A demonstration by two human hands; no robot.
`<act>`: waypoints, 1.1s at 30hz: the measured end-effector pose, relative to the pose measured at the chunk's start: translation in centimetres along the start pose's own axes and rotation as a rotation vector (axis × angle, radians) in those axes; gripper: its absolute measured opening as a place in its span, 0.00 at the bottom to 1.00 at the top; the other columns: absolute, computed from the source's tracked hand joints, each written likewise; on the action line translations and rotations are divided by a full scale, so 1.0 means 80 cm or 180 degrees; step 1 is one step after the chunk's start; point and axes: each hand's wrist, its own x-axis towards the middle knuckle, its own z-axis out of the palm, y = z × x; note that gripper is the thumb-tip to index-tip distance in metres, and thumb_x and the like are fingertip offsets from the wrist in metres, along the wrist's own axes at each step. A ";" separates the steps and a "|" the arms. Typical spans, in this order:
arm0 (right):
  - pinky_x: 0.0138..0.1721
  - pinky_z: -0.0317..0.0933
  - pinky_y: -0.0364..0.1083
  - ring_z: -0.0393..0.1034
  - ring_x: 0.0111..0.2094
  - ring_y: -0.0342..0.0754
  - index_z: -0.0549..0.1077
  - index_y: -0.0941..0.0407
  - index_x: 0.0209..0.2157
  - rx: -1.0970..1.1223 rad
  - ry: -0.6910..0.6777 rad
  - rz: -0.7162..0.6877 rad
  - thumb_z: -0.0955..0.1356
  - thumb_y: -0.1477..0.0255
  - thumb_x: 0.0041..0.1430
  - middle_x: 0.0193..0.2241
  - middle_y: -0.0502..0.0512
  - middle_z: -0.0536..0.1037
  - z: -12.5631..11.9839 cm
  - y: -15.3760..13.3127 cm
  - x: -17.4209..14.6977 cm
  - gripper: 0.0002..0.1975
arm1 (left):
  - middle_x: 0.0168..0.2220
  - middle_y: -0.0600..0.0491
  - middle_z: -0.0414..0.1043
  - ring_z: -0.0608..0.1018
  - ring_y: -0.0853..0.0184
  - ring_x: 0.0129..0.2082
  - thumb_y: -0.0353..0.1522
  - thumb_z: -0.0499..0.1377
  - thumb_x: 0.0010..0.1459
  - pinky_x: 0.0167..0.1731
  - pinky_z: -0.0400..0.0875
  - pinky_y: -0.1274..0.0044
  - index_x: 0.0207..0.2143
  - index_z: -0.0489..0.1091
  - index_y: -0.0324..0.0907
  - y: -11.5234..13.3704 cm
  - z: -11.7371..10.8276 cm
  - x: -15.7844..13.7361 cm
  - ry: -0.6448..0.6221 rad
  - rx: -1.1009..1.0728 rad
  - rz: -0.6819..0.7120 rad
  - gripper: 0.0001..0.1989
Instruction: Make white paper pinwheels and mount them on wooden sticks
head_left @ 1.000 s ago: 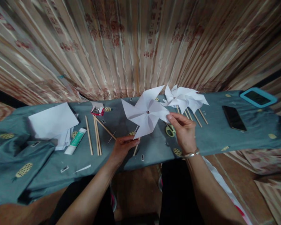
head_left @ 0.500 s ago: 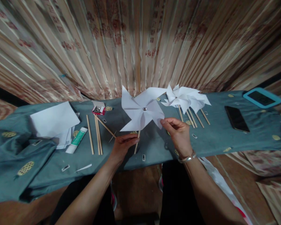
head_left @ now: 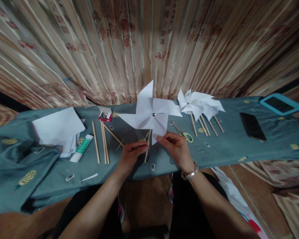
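A white paper pinwheel (head_left: 146, 121) with a shiny silver pin at its centre stands upright in front of me. My left hand (head_left: 133, 152) pinches its wooden stick (head_left: 146, 155) between thumb and fingers. With thumb and fingertips, my right hand (head_left: 176, 146) holds the lower blade of the pinwheel; a silver bracelet circles that wrist. Behind the right hand lie scissors (head_left: 188, 136) with a pale green handle, partly hidden. Several finished-looking white pinwheels (head_left: 198, 102) on sticks rest together farther right.
A blue-green cloth (head_left: 224, 149) covers the table. At left are white paper sheets (head_left: 57, 126), a glue stick (head_left: 81, 148), loose wooden sticks (head_left: 96, 142) and a red box of pins (head_left: 105, 116). A phone (head_left: 252, 126) and a blue-framed tablet (head_left: 281, 103) lie at right.
The pinwheel's blades have turned clockwise on the pin. My right hand has moved left and down with a blade, uncovering the scissors. My left hand has stayed on the stick.
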 end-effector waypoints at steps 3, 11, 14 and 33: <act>0.28 0.61 0.43 0.65 0.23 0.42 0.74 0.55 0.19 0.0141 -0.0159 0.0059 0.78 0.57 0.41 0.19 0.48 0.74 0.008 0.003 -0.001 0.18 | 0.29 0.52 0.82 0.78 0.67 0.30 0.34 0.73 0.36 0.40 0.71 0.74 0.28 0.82 0.44 -0.001 0.002 -0.001 -0.0014 -0.0072 -0.0017 0.12; 0.28 0.64 0.42 0.69 0.24 0.43 0.80 0.55 0.23 -0.0082 -0.0634 0.0055 0.77 0.58 0.44 0.21 0.50 0.79 0.019 0.002 -0.009 0.14 | 0.31 0.51 0.82 0.80 0.64 0.32 0.35 0.73 0.36 0.44 0.71 0.71 0.28 0.82 0.43 0.003 0.003 -0.002 -0.0107 -0.0129 0.0048 0.13; 0.24 0.60 0.41 0.66 0.22 0.41 0.79 0.55 0.22 -0.0382 -0.0638 -0.0250 0.75 0.59 0.47 0.19 0.49 0.77 0.006 -0.012 -0.012 0.14 | 0.31 0.50 0.82 0.80 0.64 0.33 0.36 0.73 0.37 0.44 0.71 0.71 0.30 0.82 0.42 0.004 -0.001 -0.002 -0.0067 -0.0037 0.0038 0.14; 0.30 0.63 0.45 0.67 0.25 0.43 0.80 0.54 0.26 -0.0261 0.0886 -0.0425 0.77 0.60 0.41 0.23 0.49 0.78 -0.051 -0.017 0.030 0.13 | 0.31 0.50 0.82 0.79 0.63 0.34 0.34 0.72 0.37 0.43 0.71 0.70 0.28 0.82 0.43 0.002 -0.003 -0.003 -0.0003 0.0105 -0.0010 0.11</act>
